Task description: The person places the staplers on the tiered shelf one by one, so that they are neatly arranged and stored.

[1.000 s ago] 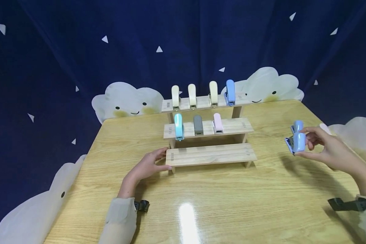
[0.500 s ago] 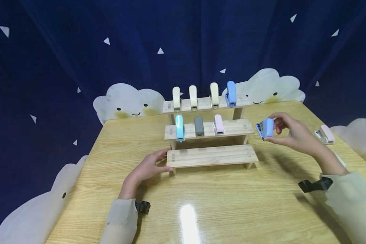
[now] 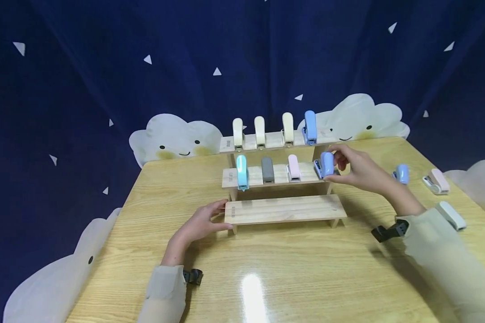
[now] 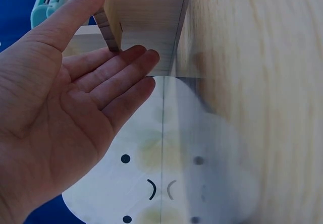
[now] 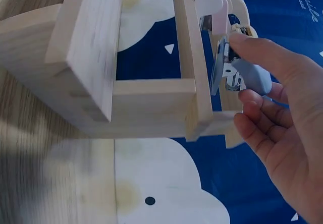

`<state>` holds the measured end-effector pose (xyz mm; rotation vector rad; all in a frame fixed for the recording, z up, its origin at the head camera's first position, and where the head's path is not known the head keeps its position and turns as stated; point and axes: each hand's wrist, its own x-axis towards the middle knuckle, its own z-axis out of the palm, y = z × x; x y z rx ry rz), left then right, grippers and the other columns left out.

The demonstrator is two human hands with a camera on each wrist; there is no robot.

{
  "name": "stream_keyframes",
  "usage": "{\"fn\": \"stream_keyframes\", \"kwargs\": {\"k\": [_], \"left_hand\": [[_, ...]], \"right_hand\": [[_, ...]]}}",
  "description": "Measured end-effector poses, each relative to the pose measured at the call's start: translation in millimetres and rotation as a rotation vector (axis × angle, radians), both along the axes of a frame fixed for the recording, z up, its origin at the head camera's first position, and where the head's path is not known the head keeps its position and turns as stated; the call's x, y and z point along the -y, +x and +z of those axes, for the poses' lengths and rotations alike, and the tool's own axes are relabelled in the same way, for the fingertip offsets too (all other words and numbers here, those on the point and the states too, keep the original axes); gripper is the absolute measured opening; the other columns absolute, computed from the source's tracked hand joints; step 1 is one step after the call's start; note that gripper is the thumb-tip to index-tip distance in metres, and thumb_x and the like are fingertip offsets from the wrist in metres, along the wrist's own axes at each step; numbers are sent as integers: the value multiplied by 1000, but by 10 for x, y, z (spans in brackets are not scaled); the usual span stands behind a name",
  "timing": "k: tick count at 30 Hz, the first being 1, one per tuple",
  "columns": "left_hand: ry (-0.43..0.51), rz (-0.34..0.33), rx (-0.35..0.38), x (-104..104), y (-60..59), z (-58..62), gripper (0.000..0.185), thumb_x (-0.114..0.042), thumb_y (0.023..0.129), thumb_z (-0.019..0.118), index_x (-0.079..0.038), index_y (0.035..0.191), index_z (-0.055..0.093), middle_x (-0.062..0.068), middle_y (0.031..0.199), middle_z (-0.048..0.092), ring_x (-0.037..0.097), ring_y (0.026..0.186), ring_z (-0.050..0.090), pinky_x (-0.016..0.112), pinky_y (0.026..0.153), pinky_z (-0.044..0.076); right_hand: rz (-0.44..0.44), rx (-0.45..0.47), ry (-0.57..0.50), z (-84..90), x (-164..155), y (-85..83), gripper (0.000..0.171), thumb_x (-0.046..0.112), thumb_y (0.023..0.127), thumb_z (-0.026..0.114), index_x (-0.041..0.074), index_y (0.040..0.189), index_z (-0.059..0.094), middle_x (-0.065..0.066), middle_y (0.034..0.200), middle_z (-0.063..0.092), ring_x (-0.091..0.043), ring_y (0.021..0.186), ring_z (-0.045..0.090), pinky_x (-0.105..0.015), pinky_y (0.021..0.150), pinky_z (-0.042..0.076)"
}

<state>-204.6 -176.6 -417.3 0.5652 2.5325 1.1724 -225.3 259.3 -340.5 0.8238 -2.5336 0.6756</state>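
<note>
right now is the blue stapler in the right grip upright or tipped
Upright: the blue stapler has its base toward the middle shelf, top up. Whether they touch, I cannot tell.

Your left sleeve and right sleeve are plain, pale greyish-beige cloth; where they end, you wear a small black left wrist mount and a black right wrist mount.

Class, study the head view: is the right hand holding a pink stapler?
No, the right hand grips a blue stapler, while a pink stapler stands on the middle shelf.
</note>
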Motion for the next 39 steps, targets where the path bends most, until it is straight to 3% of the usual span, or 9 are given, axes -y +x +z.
{"fn": "stream_keyframes", "kwargs": {"k": [10, 27, 39], "left_hand": [[-11, 1, -19, -16, 3, -24, 86, -32, 83, 78, -8, 152, 33, 13, 150, 47, 34, 138, 47, 50, 117, 37], [-13, -6, -30, -9, -19, -27, 87, -37, 82, 78, -8, 152, 35, 14, 152, 45, 33, 137, 48, 48, 116, 38], [-14, 6, -15, -10, -15, -27, 86, -32, 82, 79, -10, 153, 34, 11, 153, 44, 31, 139, 46, 48, 117, 37]], "right_hand": [[8, 87, 42, 15, 136, -96, 58, 13, 74, 86, 4, 120, 52, -4, 86, 61, -10, 72, 53, -22, 61, 49], [-25, 173, 83, 80, 216, -128, 58, 18, 77, 84, 3, 125, 55, -4, 89, 60, -12, 76, 54, -21, 65, 50], [-4, 140, 69, 92, 104, -94, 60, 20, 79, 83, 7, 130, 52, -4, 87, 61, -13, 74, 56, -19, 64, 48]]}}
